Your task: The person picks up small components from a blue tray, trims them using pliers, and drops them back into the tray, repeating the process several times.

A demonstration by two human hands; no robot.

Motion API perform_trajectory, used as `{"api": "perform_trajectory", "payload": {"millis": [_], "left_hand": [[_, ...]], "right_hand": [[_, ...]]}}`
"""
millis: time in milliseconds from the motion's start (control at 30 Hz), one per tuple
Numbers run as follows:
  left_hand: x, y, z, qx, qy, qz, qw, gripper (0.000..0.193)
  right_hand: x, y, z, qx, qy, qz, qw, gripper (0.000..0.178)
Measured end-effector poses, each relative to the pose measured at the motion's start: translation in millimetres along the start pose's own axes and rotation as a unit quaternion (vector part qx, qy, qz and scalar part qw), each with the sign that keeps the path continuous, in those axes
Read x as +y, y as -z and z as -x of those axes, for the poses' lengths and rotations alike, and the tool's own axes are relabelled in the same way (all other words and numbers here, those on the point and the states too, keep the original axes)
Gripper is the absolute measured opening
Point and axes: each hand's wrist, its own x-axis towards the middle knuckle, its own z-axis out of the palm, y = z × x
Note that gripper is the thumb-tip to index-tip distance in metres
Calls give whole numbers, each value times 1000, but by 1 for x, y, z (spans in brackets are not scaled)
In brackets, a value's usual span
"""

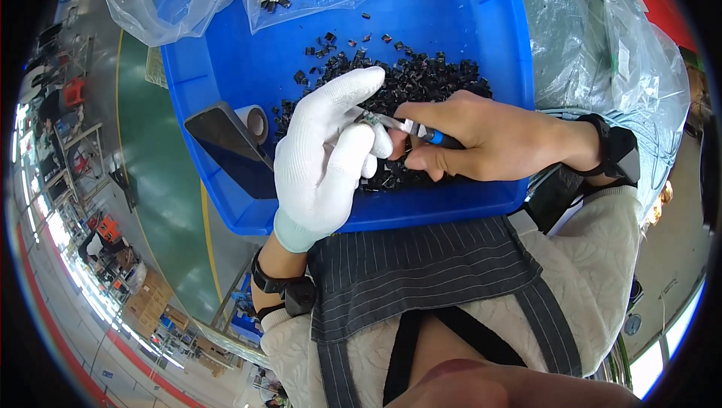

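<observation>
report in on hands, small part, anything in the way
Left hand, gloved, pinching small part. Right hand gripping blue-and-black tool, tip at part. Phone close by on left, not blocking tool.

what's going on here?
A person works over a blue tray strewn with small black pieces. The gloved left hand holds a small part; the bare right hand grips a blue-and-black-handled tool, its tip at the part. A dark flat slab and a roll sit at the tray's left side.
</observation>
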Motion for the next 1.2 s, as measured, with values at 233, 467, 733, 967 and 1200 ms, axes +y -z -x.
{"api": "perform_trajectory", "payload": {"millis": [233,467,733,967,1200], "left_hand": [[2,1,-3,-26,17,-15,999,42],[8,0,-4,-38,68,-3,997,43],[11,-4,-4,-23,82,62,994,43],[7,1,-4,-25,102,-34,994,26],[-16,0,-1,48,-155,-290,943,13]], "right_hand": [[4,-1,-2,-3,24,-1,1000,20],[9,0,-2,-25,8,-30,999,25],[-2,5,0,-56,-31,-43,997,26],[1,-4,2,68,18,87,994,27],[0,-8,-1,52,-28,111,992,25]]}}
